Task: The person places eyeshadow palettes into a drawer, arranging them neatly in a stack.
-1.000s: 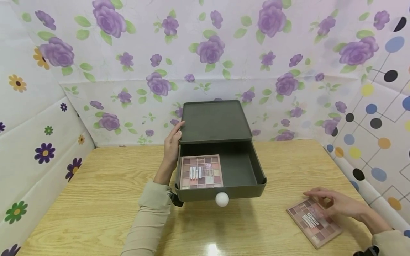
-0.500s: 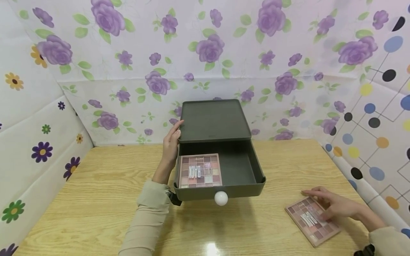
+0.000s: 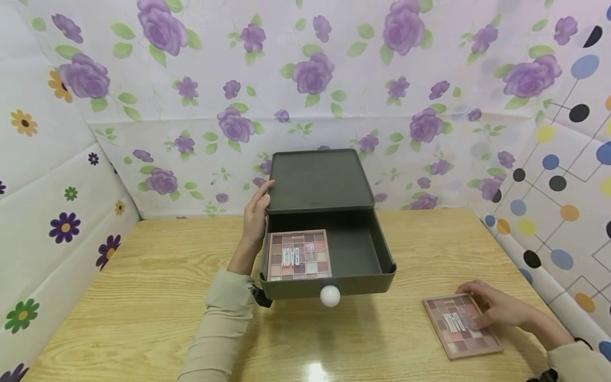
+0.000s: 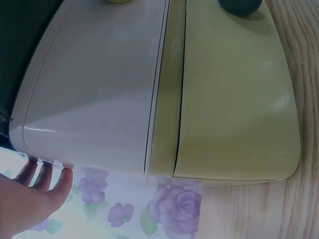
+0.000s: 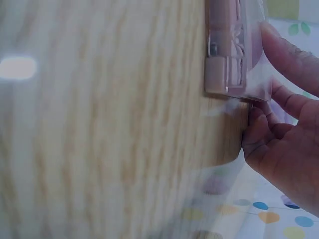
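An eyeshadow palette (image 3: pixel 461 324) with a clear lid lies on the table at the right. My right hand (image 3: pixel 498 306) holds it, thumb on top and fingers curled at its far edge; in the right wrist view the thumb (image 5: pixel 289 55) lies over the clear lid. A second palette (image 3: pixel 299 255) lies in the left part of the pulled-out dark green drawer (image 3: pixel 329 286), which has a white round knob (image 3: pixel 330 296). My left hand (image 3: pixel 254 215) rests against the left side of the drawer unit (image 3: pixel 321 180), fingers extended.
The left wrist view shows lower drawers of the unit, one pinkish white (image 4: pixel 94 89) and one yellow-green (image 4: pixel 234 99) with a dark knob (image 4: pixel 240 5). All stands on a wooden table (image 3: pixel 157 297). Flowered cloth (image 3: pixel 305 79) hangs behind, dotted cloth (image 3: pixel 568 159) at the right.
The palette on the table has turned a little and shifted slightly left under my right hand, whose fingers have drawn in on its far edge. My left hand stays in place.
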The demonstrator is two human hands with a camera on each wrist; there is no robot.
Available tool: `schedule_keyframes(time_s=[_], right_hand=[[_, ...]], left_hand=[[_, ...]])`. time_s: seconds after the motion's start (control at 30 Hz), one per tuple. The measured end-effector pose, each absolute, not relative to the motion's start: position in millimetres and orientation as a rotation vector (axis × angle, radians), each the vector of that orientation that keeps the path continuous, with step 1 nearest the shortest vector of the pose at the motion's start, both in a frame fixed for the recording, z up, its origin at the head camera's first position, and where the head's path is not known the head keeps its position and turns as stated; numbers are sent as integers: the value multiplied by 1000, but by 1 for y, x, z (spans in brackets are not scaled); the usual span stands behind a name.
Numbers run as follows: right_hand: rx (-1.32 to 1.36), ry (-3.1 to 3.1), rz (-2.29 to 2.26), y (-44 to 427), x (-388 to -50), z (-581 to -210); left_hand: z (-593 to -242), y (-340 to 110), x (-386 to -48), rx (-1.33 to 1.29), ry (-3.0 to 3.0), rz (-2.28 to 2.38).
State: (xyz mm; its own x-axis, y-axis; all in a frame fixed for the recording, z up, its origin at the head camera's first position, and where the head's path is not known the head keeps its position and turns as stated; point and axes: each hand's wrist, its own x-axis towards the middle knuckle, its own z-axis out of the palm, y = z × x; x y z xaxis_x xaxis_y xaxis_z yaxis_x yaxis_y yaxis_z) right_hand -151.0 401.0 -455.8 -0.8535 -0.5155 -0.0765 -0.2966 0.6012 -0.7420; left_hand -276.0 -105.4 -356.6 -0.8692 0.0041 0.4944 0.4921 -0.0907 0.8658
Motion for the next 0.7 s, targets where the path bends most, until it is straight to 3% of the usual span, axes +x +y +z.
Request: schedule_keyframes(time_s=[0.7], right_hand=[[-496, 2611, -1079, 390, -147, -450]], left_hand=[[-355, -105, -275, -544, -1866, -2005]])
